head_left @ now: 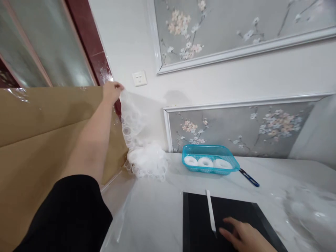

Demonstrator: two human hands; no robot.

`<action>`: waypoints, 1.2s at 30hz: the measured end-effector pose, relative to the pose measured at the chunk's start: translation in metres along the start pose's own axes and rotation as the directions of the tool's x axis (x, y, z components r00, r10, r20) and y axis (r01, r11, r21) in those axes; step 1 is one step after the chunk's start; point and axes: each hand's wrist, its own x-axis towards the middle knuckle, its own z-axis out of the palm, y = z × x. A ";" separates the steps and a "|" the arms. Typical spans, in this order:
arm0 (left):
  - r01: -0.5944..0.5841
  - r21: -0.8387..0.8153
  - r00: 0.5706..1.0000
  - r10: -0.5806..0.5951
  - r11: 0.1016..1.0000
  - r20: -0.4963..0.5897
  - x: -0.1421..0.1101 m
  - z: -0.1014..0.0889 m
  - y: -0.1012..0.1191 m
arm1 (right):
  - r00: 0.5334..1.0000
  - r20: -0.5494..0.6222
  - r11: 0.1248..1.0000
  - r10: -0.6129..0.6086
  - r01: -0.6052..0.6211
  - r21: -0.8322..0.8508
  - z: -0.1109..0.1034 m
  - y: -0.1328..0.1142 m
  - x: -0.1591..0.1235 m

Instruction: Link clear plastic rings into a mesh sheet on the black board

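Gauze (135,119) hangs pinched in the raised left hand (112,91)! Right hand (243,236), near, loosely open and empty.

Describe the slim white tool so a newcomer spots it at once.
Find the black mat on the white table, nearer than the teal basket. On it, left of the right hand, lies the slim white tool with a darker tip. The other slender item, at the basket's right end, is dark blue.
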 end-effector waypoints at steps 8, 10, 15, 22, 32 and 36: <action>-0.105 -0.234 0.991 0.120 0.967 0.051 -0.006 -0.034 0.055 | 0.989 -0.144 0.992 -0.034 0.016 -0.121 -0.008 -0.051 0.067; -0.137 -0.233 0.972 0.176 0.963 0.156 -0.022 -0.043 0.068 | 0.999 -0.013 0.999 -0.032 0.032 0.026 -0.009 -0.053 0.073; -0.248 -0.158 0.847 0.293 0.956 0.444 -0.058 -0.053 0.101 | 0.964 0.221 0.830 -0.151 0.003 0.558 -0.008 -0.047 0.050; -0.341 -0.179 0.530 0.346 0.923 0.774 -0.109 -0.036 0.148 | 0.917 0.172 0.194 -0.360 -0.107 0.975 -0.060 -0.054 0.001; -0.555 -0.221 0.476 0.523 0.802 0.707 -0.172 -0.001 0.159 | 0.783 -0.580 0.725 -0.223 0.531 0.438 -0.070 -0.129 -0.049; -0.631 -0.179 0.466 0.554 0.755 0.690 -0.175 0.000 0.165 | 0.787 -0.574 0.857 -0.225 0.440 0.267 -0.051 -0.137 -0.034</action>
